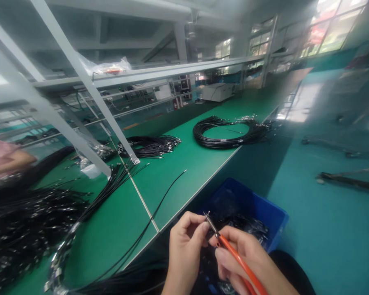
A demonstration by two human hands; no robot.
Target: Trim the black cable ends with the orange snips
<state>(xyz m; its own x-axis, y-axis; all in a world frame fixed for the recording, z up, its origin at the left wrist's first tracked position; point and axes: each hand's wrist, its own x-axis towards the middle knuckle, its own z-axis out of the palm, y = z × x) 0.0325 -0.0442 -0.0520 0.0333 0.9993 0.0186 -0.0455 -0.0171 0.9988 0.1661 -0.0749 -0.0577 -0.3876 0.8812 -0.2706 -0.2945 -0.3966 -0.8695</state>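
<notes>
My right hand (238, 254) is closed around a pair of orange-handled pliers (238, 259). Their slim metal jaws point up and left, close to my left fingertips. My left hand (187, 241) pinches thumb against forefinger beside the jaws; what lies between them is too small to make out. Both hands are in front of the bench edge, over a blue bin (255, 200) that holds dark items and clear plastic. Left of my hands, a single black cable (160, 205) with a pale tip arches over the green bench (119, 241).
Coiled black cables (224, 143) lie at the bench's far edge, with another cable bundle (153, 145) nearer the rack post (89, 86). A large heap of cables (27, 229) covers the left. A person's arm (15, 162) shows there. A grey box (218, 92) stands farther back.
</notes>
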